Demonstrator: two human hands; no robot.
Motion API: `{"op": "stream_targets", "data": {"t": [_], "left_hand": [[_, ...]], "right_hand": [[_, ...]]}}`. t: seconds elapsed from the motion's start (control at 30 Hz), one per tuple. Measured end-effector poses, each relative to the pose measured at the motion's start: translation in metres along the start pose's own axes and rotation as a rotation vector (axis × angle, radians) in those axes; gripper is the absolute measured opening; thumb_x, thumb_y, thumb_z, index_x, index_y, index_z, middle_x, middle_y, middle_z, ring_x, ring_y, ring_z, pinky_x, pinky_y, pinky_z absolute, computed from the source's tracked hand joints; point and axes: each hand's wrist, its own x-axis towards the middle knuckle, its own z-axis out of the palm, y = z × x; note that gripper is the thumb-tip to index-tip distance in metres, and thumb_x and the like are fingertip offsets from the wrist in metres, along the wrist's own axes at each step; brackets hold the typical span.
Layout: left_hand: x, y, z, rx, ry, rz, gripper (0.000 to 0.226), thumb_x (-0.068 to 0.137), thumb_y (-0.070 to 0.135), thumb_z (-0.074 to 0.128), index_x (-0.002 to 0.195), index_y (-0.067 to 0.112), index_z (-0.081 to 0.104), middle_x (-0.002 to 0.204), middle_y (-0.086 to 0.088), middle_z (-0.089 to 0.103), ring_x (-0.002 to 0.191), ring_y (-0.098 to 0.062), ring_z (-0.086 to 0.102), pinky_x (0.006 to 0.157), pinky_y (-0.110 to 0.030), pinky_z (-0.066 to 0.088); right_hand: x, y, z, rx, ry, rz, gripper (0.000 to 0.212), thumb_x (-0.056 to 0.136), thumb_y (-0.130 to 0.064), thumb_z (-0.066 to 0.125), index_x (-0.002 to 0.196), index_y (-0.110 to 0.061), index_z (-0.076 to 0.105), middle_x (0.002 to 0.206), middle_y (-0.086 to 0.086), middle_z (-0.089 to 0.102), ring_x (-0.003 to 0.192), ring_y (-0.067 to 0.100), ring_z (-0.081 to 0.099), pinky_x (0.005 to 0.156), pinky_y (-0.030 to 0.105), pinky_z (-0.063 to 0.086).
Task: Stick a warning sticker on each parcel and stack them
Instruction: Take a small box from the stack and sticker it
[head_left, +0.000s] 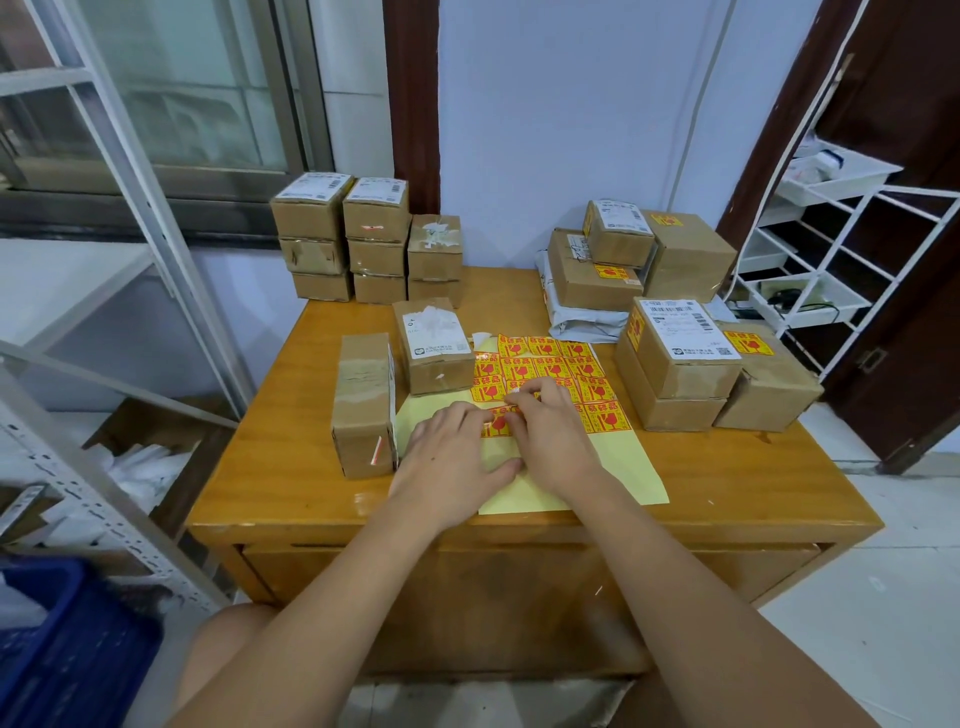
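1. Yellow-and-red warning stickers (550, 366) sit in rows on a pale yellow backing sheet (613, 467), which lies flat on the wooden table (270, 467) with its long axis running away from the person.
2. Left hand (449, 457) lies flat on the sheet's near left part, fingers straight, pressing it down; fingertips reach the lowest sticker row.
3. Right hand (548, 431) lies just beside the left; its fingers are curled at the edge of one sticker, apparently pinching a corner. Whether the corner is already lifted cannot be told.
4. Nearest unlabelled parcels: the long parcel (363, 405), touching the sheet's left edge beside the left hand, long axis pointing away from the person; and the taped parcel (434, 345), just beyond the left hand's fingertips.
5. Judgement: the peeled sticker must travel left, across the left hand, so the left hand is nearer to steady either parcel.
6. Labelled parcels form the stickered stack (685, 358) well apart to the right; the unlabelled stacks (363, 239) stand at the rear left.
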Motion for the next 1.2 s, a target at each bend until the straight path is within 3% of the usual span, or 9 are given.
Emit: {"op": "stream_targets", "data": {"t": [0.2, 0.33, 0.57, 0.7, 0.87, 1.03, 1.2], "left_hand": [[-0.001, 0.0, 0.0, -0.002, 0.0, 0.003, 0.071, 0.092, 0.071, 0.05, 0.147, 0.028, 0.045, 0.143, 0.01, 0.044, 0.138, -0.013, 0.039, 0.118, -0.037, 0.029], [-0.001, 0.001, -0.001, -0.014, 0.0, 0.007, 0.069, 0.092, 0.07, 0.051, 0.147, 0.029, 0.046, 0.143, 0.01, 0.044, 0.137, -0.013, 0.039, 0.117, -0.037, 0.029], [-0.005, 0.008, -0.007, -0.108, 0.038, -0.051, 0.094, 0.086, 0.063, 0.068, 0.155, 0.02, 0.021, 0.153, 0.001, 0.036, 0.139, -0.023, 0.042, 0.116, -0.039, 0.033], [-0.005, 0.007, -0.006, -0.123, 0.033, -0.053, 0.099, 0.083, 0.064, 0.07, 0.155, 0.02, 0.019, 0.154, 0.0, 0.043, 0.14, -0.02, 0.044, 0.117, -0.039, 0.032], [-0.003, 0.005, -0.003, -0.104, 0.019, -0.063, 0.096, 0.084, 0.069, 0.065, 0.155, 0.022, 0.022, 0.151, 0.001, 0.047, 0.139, -0.019, 0.045, 0.117, -0.039, 0.031], [-0.003, 0.006, -0.003, -0.094, 0.016, -0.069, 0.094, 0.086, 0.07, 0.063, 0.156, 0.021, 0.024, 0.153, 0.001, 0.046, 0.141, -0.019, 0.042, 0.119, -0.039, 0.03], [-0.009, 0.007, -0.008, -0.06, 0.098, -0.013, 0.063, 0.097, 0.057, 0.058, 0.148, 0.025, 0.04, 0.147, 0.007, 0.049, 0.137, -0.013, 0.043, 0.116, -0.035, 0.032]], "right_hand": [[-0.002, -0.003, -0.003, 0.055, 0.01, 0.046, 0.019, 0.104, -0.025, 0.053, 0.119, -0.019, 0.064, 0.147, 0.006, 0.035, 0.135, 0.025, 0.037, 0.106, 0.041, 0.043], [-0.001, -0.004, -0.003, 0.057, 0.02, 0.06, 0.014, 0.104, -0.025, 0.052, 0.112, -0.02, 0.063, 0.146, 0.005, 0.036, 0.132, 0.025, 0.04, 0.102, 0.04, 0.045], [-0.003, -0.003, -0.004, 0.122, 0.086, 0.026, 0.013, 0.104, -0.021, 0.051, 0.107, -0.018, 0.063, 0.125, -0.001, 0.047, 0.111, 0.019, 0.05, 0.088, 0.037, 0.05], [-0.005, -0.003, -0.008, 0.218, 0.147, 0.02, 0.011, 0.103, -0.017, 0.05, 0.105, -0.016, 0.06, 0.107, -0.004, 0.052, 0.102, 0.014, 0.048, 0.084, 0.032, 0.047], [-0.008, 0.0, -0.009, 0.347, 0.212, 0.057, 0.007, 0.104, -0.019, 0.05, 0.099, -0.021, 0.054, 0.09, -0.003, 0.06, 0.08, 0.013, 0.055, 0.065, 0.028, 0.043], [-0.011, 0.0, -0.014, 0.458, 0.261, 0.096, 0.008, 0.103, -0.015, 0.053, 0.099, -0.02, 0.055, 0.078, -0.013, 0.058, 0.071, 0.004, 0.057, 0.06, 0.02, 0.043], [-0.012, 0.003, -0.015, 0.515, 0.268, 0.084, 0.006, 0.104, -0.015, 0.053, 0.104, -0.018, 0.059, 0.079, -0.015, 0.059, 0.073, 0.006, 0.059, 0.063, 0.029, 0.05]]}}
